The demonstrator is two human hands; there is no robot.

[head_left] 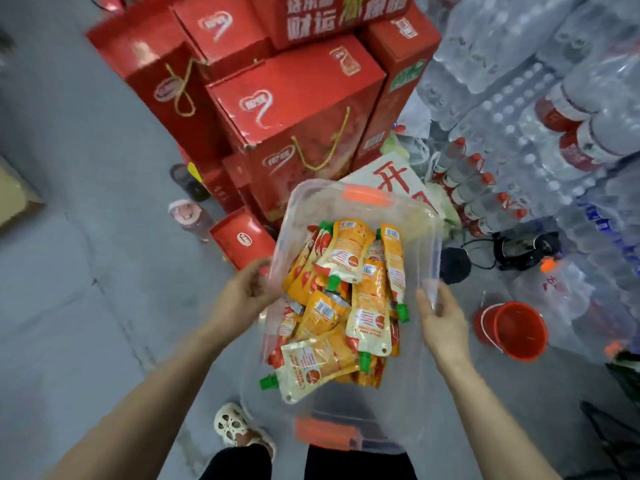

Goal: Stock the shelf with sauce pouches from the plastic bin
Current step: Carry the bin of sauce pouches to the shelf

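I carry a clear plastic bin (pixel 420 251) with orange latches in front of my body, above the floor. Inside lies a loose heap of orange and cream sauce pouches (pixel 349 299) with green caps. My left hand (pixel 247 289) grips the bin's left rim, fingers curled over the edge. On the opposite rim, my right hand (pixel 441 315) holds the bin with its thumb over the edge. No shelf is in view.
Stacked red gift boxes (pixel 294 109) stand ahead. Shrink-wrapped packs of water bottles (pixel 519 98) fill the right side. A red bucket (pixel 516 329) sits on the floor to the right, black gear (pixel 519 251) beyond it. Grey floor (pixel 86 271) lies open on the left.
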